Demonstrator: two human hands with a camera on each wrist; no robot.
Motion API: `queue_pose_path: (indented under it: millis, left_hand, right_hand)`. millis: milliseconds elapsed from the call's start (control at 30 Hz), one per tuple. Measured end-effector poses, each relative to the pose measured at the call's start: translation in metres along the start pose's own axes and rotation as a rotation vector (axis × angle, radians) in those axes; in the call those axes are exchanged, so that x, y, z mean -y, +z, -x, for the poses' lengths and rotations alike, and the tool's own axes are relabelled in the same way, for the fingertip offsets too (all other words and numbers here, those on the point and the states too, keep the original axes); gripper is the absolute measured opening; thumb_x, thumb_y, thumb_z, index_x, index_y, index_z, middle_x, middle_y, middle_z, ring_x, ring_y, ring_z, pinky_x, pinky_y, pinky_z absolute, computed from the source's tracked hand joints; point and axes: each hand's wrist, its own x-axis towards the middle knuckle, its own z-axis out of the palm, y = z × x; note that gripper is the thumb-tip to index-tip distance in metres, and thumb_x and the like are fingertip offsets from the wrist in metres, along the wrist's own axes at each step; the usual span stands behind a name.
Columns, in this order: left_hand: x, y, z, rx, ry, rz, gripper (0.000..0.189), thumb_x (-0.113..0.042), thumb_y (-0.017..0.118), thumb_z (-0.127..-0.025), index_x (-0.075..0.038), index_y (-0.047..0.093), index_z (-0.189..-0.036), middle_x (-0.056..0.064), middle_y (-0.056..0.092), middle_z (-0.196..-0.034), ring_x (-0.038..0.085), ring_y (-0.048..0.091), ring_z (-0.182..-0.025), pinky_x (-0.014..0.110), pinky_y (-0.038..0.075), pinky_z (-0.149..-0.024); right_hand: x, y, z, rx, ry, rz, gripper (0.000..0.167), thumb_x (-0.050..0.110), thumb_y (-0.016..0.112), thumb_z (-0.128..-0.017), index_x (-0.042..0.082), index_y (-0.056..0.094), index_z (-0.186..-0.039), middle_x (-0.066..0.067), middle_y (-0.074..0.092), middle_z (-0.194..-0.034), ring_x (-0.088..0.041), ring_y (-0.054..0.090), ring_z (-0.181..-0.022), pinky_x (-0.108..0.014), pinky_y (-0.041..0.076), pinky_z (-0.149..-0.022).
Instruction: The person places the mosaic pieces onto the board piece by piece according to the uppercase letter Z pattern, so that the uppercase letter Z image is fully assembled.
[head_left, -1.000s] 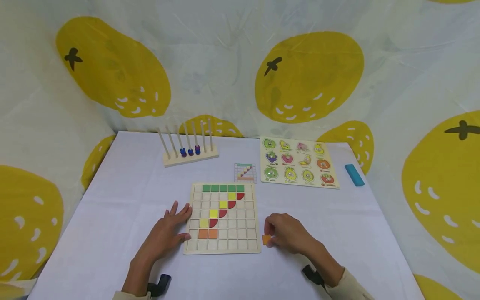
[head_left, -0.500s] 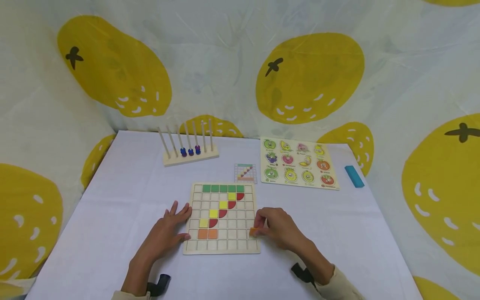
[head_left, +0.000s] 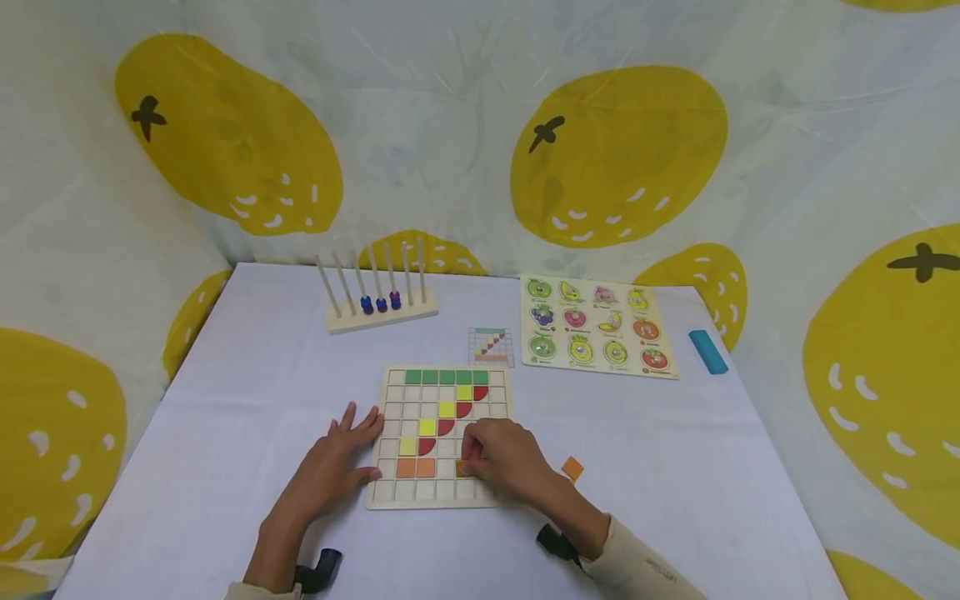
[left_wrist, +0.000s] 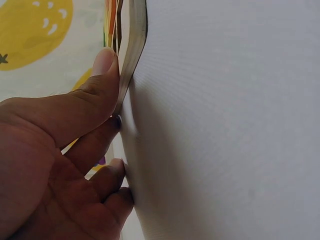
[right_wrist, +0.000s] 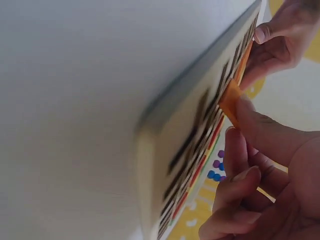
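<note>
A wooden grid board [head_left: 397, 493] lies on the white cloth, holding a row of green squares [head_left: 447, 377], a diagonal of yellow squares and red quarter-circles, and two orange squares [head_left: 416, 467] low on the left. My left hand [head_left: 330, 467] rests at the board's left edge with thumb and fingers spread along it. Over the lower right part of the board, my right hand [head_left: 506, 458] pinches an orange square tile [head_left: 461, 468]. In the right wrist view this tile [right_wrist: 231, 102] is tilted, its lower edge right at the grid, between thumb and fingertips.
Loose orange tiles [head_left: 573, 468] lie right of the board, partly behind the right forearm. Behind the board lies a small pattern card [head_left: 491, 346]. Farther back are a peg stand [head_left: 382, 315] with beads, a fruit puzzle [head_left: 600, 364] and a teal block [head_left: 708, 352].
My right hand has carried the orange tile left from beside the board to over its lower row, uncovering loose orange tiles on the cloth. The left hand stays in place.
</note>
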Motion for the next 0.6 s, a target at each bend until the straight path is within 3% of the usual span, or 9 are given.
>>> queue_pose_path:
  millis: [300,600]
  left_hand:
    - [0.0,0.001,0.001,0.005,-0.014,0.005,0.09,-0.017,0.092,-0.079,-0.013,0.05,-0.158,0.006,0.041,-0.168,0.046,0.019,-0.163,0.074,0.029,-0.122]
    - [-0.001,0.001,0.001,0.011,-0.023,0.005,0.09,-0.018,0.092,-0.079,-0.014,0.05,-0.159,0.007,0.041,-0.168,0.047,0.019,-0.163,0.077,0.03,-0.12]
  right_hand:
    - [0.015,0.003,-0.008,-0.027,-0.002,-0.006,0.024,0.025,0.093,-0.083,0.023,0.07,-0.079,0.014,0.057,-0.067,-0.005,0.053,-0.065,-0.02,0.045,-0.061]
    - [0.019,0.02,-0.014,-0.01,-0.008,0.104,0.024,0.029,0.09,-0.086,0.023,0.068,-0.078,0.013,0.052,-0.064,-0.006,0.049,-0.065,-0.021,0.04,-0.057]
